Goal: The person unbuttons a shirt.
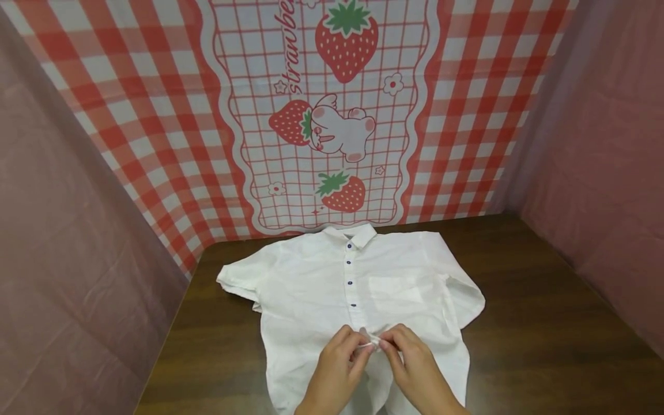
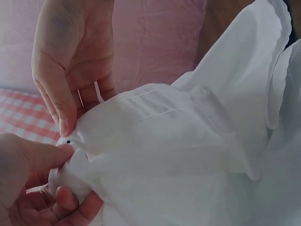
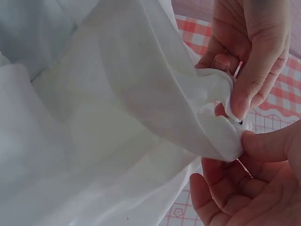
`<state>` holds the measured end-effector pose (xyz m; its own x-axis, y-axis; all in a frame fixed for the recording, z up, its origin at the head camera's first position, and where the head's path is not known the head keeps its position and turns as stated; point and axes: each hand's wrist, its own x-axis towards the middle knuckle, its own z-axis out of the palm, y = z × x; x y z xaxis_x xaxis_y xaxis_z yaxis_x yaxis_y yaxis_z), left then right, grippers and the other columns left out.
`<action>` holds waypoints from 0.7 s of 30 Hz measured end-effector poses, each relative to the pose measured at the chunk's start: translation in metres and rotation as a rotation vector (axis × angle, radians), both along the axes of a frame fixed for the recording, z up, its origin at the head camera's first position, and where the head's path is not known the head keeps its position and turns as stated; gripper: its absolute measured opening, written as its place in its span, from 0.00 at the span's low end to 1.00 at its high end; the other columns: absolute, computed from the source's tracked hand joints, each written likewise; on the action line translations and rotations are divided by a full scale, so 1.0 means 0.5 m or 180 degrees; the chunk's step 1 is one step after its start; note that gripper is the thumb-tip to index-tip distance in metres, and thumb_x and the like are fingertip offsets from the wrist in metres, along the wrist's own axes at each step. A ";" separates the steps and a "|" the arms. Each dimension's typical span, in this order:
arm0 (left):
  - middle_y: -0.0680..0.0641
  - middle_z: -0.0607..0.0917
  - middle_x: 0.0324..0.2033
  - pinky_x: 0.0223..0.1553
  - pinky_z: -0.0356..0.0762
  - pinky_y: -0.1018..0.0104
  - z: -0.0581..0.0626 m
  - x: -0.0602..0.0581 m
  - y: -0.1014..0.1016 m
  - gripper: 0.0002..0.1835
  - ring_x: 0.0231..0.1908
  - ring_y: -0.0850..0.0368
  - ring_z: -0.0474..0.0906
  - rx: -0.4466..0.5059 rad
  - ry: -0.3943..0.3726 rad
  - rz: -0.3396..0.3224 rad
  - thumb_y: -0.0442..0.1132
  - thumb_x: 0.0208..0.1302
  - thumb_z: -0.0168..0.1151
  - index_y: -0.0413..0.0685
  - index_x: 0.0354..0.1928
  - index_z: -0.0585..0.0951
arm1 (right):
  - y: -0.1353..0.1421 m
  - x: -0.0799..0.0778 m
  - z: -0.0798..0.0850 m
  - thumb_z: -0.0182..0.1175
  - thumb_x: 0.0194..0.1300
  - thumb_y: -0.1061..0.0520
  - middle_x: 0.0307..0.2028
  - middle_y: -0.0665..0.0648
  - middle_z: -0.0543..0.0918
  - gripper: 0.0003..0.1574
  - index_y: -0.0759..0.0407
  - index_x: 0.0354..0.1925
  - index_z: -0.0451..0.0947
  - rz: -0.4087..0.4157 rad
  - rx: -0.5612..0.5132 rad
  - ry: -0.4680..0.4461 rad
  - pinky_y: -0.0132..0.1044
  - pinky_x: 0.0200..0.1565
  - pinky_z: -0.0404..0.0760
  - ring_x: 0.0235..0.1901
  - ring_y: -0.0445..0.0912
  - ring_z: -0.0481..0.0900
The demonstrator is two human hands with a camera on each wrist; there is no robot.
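Note:
A white short-sleeved shirt (image 1: 306, 288) lies front up, its collar (image 1: 360, 235) pointing away from me. Small dark blue buttons (image 1: 350, 283) run down the front placket, fastened in the upper part. Low on the placket, my left hand (image 1: 334, 369) pinches one front edge between thumb and fingers. Close beside it my right hand (image 1: 419, 369) pinches the cloth too, and the fingertips almost meet. A dark button (image 2: 68, 141) shows between the two hands in the left wrist view. Whether it sits through its buttonhole is hidden by cloth and fingers.
The shirt rests on a dark brown wooden table (image 1: 524, 288). Behind it hangs a red-and-white checked cloth (image 1: 467, 115) with strawberry prints. Pink curtains (image 1: 78, 230) close off both sides. A chest pocket (image 1: 396, 288) lies on the shirt's right half.

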<state>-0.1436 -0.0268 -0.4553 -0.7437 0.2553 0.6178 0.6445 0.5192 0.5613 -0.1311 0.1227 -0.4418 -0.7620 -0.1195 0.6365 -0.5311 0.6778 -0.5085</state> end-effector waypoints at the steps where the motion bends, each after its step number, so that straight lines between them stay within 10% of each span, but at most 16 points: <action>1: 0.57 0.70 0.24 0.27 0.63 0.88 0.000 0.000 0.000 0.04 0.24 0.74 0.63 -0.0021 0.0042 -0.0001 0.38 0.61 0.61 0.49 0.29 0.79 | 0.000 0.000 0.000 0.65 0.49 0.71 0.28 0.41 0.73 0.14 0.54 0.28 0.75 0.0007 0.0008 -0.0002 0.24 0.30 0.72 0.29 0.30 0.70; 21: 0.58 0.72 0.25 0.31 0.63 0.85 -0.011 0.000 -0.001 0.03 0.27 0.69 0.66 -0.0175 0.0202 -0.0049 0.33 0.60 0.60 0.50 0.31 0.79 | 0.011 -0.009 -0.015 0.67 0.48 0.67 0.27 0.39 0.71 0.14 0.51 0.28 0.74 -0.0174 0.0272 0.0210 0.30 0.32 0.66 0.28 0.31 0.67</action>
